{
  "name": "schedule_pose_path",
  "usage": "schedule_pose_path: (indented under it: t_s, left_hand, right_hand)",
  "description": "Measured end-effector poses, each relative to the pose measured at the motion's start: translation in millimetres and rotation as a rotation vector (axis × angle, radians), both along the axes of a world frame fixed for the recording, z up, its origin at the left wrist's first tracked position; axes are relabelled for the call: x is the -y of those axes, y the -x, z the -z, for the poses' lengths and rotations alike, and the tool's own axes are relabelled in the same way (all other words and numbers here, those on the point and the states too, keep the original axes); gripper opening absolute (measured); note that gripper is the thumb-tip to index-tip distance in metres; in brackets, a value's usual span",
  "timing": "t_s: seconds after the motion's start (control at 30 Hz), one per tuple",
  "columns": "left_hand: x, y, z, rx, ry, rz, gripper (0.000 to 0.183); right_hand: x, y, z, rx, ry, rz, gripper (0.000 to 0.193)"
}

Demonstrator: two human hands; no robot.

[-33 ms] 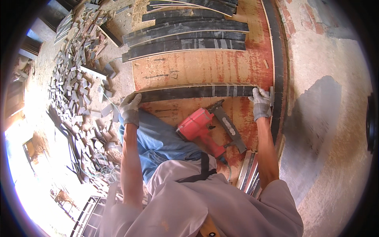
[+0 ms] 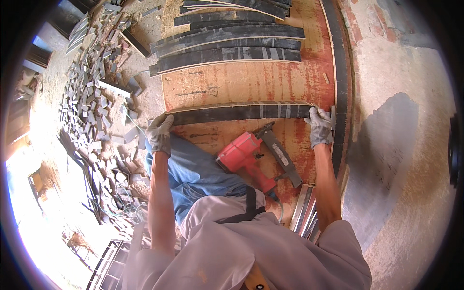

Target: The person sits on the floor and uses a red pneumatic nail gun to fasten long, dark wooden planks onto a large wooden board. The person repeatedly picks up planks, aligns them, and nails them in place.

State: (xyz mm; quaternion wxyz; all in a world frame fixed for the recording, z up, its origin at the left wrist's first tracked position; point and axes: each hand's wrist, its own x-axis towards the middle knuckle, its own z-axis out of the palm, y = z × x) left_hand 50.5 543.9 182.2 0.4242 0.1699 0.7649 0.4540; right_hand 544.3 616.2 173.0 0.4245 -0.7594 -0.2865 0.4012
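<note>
A long black strip of plywood with a pale edge lies crosswise in front of me, over a reddish-stained board. My left hand, in a grey knit glove, grips its left end. At the other end my right hand, gloved the same way, is closed on the strip near a black edge rail. Between my forearms a red nail gun with a dark magazine rests on the board, just nearer to me than the strip.
Several black strips lie stacked at the far side of the board. Small offcuts litter the floor at left, with a thin hose among them. More strips lie by my right elbow. A rough wall rises at right.
</note>
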Motion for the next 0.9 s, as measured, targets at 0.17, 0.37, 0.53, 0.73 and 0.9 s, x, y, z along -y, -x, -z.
schedule_pose_path:
  t_s: [0.17,0.37,0.53,0.73,0.9]
  left_hand:
    - [7,4,10,-0.021,-0.039,-0.012,0.03]
    - [9,-4,11,0.023,-0.023,-0.056,0.034]
    - [9,-3,15,-0.026,-0.043,-0.008,0.034]
    - [18,47,68,-0.018,-0.147,0.097,0.034]
    - [19,64,59,-0.082,-0.003,0.082,0.03]
  right_hand:
    - [-2,7,0,-0.12,-0.078,0.083,0.018]
    - [-8,-10,2,-0.076,-0.031,0.021,0.017]
    - [-6,-13,3,-0.099,-0.067,-0.052,0.021]
    - [9,-35,57,-0.141,-0.101,-0.069,0.021]
    - [17,4,35,-0.217,-0.036,0.001,0.021]
